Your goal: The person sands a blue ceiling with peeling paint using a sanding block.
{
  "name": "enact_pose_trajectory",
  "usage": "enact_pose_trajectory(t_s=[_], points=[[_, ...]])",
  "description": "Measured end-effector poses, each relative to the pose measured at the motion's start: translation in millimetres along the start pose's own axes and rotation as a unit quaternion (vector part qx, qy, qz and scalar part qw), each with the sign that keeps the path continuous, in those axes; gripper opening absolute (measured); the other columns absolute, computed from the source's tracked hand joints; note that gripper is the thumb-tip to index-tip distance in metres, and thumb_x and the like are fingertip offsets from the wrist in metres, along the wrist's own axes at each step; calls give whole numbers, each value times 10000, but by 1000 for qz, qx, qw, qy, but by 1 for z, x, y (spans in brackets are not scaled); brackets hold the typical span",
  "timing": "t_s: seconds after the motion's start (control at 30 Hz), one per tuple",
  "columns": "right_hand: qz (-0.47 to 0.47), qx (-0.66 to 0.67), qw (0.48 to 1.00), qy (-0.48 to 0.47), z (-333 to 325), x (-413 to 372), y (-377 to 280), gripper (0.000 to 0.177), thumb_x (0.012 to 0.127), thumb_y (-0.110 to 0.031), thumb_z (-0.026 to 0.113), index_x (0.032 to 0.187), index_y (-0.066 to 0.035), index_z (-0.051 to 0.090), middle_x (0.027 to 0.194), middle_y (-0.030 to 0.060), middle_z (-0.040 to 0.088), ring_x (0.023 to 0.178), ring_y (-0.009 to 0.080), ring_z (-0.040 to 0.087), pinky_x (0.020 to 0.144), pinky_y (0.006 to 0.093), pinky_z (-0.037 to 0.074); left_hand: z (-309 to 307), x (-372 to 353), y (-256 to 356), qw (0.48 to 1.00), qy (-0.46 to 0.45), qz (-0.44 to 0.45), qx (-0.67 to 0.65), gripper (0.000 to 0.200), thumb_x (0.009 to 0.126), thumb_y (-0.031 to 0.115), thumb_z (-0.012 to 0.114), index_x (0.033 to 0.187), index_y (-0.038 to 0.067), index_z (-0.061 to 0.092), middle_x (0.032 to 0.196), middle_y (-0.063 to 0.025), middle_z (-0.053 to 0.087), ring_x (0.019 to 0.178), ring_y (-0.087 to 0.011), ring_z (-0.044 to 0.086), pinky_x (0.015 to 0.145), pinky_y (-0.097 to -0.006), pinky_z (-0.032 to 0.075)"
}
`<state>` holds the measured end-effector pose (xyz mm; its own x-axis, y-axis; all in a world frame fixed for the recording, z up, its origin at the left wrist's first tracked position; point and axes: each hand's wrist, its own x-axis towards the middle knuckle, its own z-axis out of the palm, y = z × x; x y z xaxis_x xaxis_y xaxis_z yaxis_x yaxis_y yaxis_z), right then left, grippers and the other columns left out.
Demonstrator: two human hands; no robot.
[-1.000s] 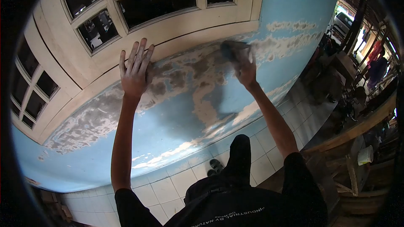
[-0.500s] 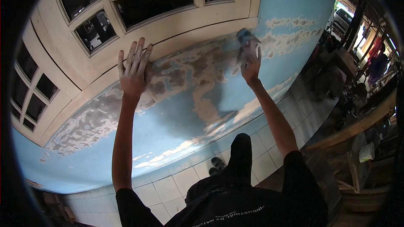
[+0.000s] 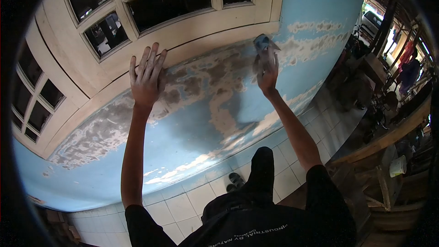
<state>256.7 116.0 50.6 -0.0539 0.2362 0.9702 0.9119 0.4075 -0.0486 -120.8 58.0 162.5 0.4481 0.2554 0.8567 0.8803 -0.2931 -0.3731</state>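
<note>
A folded piece of sandpaper [image 3: 262,42], dusted blue, with a loose pointed corner, lies against the wall under my right hand [image 3: 267,67]. The fingers of that hand press it to the surface and are slightly blurred. My left hand [image 3: 147,74] rests with spread, dusty fingers on the lower edge of the cream window frame [image 3: 183,39], holding nothing. Between the two hands the light blue wall [image 3: 192,126] has a broad band of worn patches, grey and beige where paint is gone. More bare patches continue to the right of the sandpaper.
Pale floor tiles [image 3: 178,206] run along the wall's foot, with a pair of dark sandals [image 3: 236,180] near my leg. At the right are a wooden beam [image 3: 388,132], a white bucket [image 3: 398,166], hanging clothes [image 3: 409,71] and a parked vehicle [image 3: 371,22].
My right hand has shifted slightly left and downward along the wall with the sandpaper. My left hand stays at nearly the same place on the window frame.
</note>
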Motion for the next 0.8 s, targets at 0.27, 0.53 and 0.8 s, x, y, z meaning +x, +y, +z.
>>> enact_pose_trajectory(t_s=[0.27, 0.53, 0.8], points=[[-81, 75, 992, -52, 1, -9, 17, 413, 906, -96, 548, 1304, 13, 541, 1402, 221, 471, 1335, 426, 390, 1109, 580, 284, 1, -1, 0, 1000, -4, -1, 2, 703, 779, 74, 563, 1443, 265, 435, 1530, 29, 369, 1405, -160, 344, 1175, -475, 224], [28, 174, 984, -35, 5, -10, 5, 449, 874, -67, 552, 1318, -3, 534, 1391, 248, 460, 1328, 414, 398, 1115, 570, 280, 0, 0, 1, 1000, -6, -3, 10, 644, 822, 78, 537, 1433, 262, 450, 1518, 34, 387, 1399, -164, 350, 1176, -479, 223], [-41, 38, 998, -19, -1, -3, 14, 358, 893, -62, 533, 1237, 6, 604, 1390, 202, 495, 1281, 466, 433, 1098, 548, 324, 1, 0, 2, 1000, 2, -2, 4, 590, 863, 99, 534, 1425, 262, 460, 1511, 31, 399, 1399, -165, 351, 1173, -477, 223]])
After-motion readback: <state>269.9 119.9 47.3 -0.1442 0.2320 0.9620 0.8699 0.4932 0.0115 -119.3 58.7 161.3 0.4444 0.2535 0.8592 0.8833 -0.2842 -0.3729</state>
